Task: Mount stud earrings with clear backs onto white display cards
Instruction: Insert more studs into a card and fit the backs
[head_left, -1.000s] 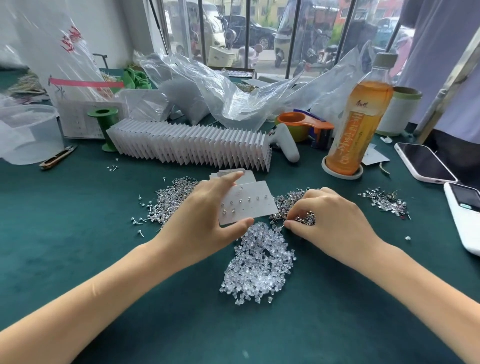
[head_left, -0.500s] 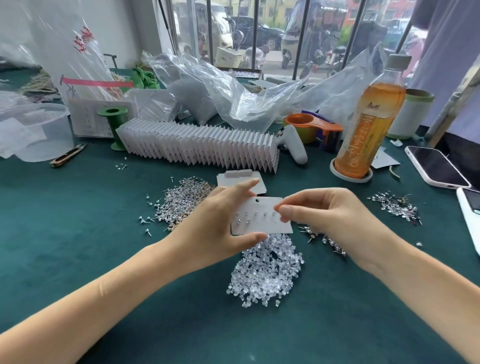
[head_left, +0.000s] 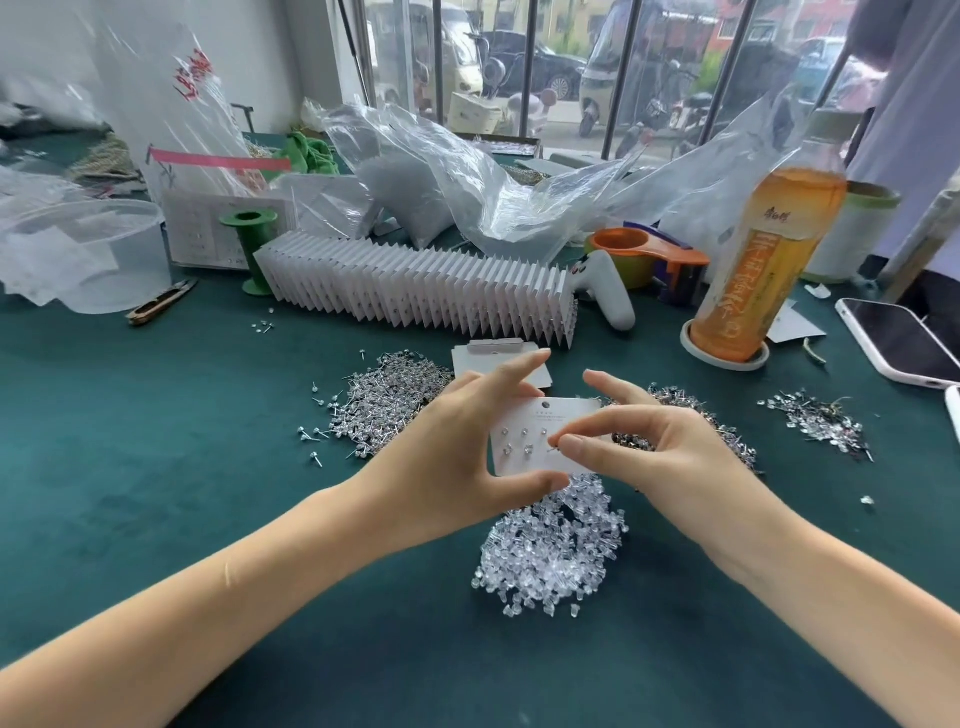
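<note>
I see the left hand (head_left: 447, 457) gripping a flat white display card (head_left: 540, 423) — thumb under its near edge, fingers behind — raised above the dark green felt table (head_left: 156, 467). The card's long axis runs left to right, its punched hole toward the window. Small glinting studs dot its left half. The right hand (head_left: 660, 452) pinches a stud earring (head_left: 555, 450) against the card face, thumb and forefinger tips together. Below lies a heap of clear, bead-like backs (head_left: 550, 551); a spiky metallic pile of loose studs (head_left: 384, 400) sits to the left.
</note>
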